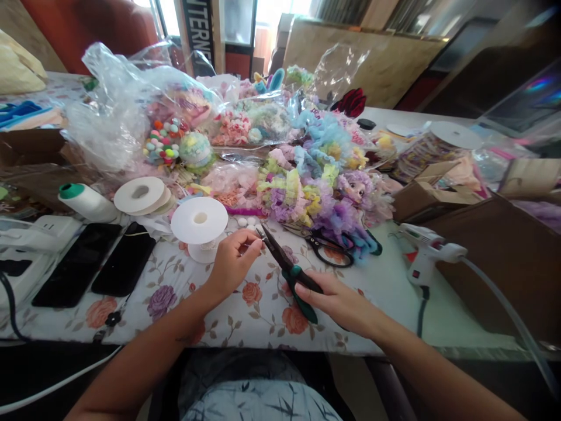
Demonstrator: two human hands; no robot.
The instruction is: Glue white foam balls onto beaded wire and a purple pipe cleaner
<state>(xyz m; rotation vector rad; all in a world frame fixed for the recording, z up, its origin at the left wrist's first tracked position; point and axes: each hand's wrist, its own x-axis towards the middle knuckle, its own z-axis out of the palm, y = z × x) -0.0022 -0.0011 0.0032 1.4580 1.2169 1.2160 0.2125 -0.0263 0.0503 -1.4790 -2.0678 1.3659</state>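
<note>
Right hand (333,298): fingers wrapped around the green-and-black grips of long-nose pliers (287,272). Pliers are over the table (390,316), mid-width, close to the near edge, nose angled toward the far left. Left hand (235,260): thumb and index pinched narrow at the plier tip, on a small piece (263,236), too tiny to ID. Can't tell if plier jaws are closed. Black-handled scissors (335,258) just beyond right hand. White spool (184,222) just beyond left hand. 2 black phones (78,266) toward left edge. Glue gun (423,248) toward right edge, near cardboard box (499,263).
</note>
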